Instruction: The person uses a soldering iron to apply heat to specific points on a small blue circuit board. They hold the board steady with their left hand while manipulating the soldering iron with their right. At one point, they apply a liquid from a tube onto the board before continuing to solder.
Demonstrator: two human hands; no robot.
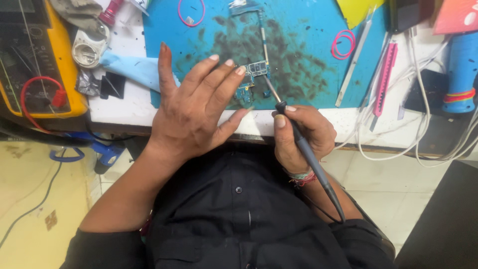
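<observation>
A right hand (303, 137) pinches a soldering iron (304, 149), tip touching a small circuit board (253, 77) on the blue mat (308, 55) atop the table (119, 107); the left hand (191, 109), fingers spread, steadies the board.

The left hand (191, 112) covers the near left part of the small circuit board (254, 74), so how its fingers meet the board cannot be told. The soldering iron (303, 149) is partly hidden inside the right hand (298, 137), and its tip's contact point on the board is too small to judge. The yellow meter (35, 60) is cut off by the left edge, the blue tool (460, 65) by the right edge. The teal mat (298, 50) runs past the far edge.
</observation>
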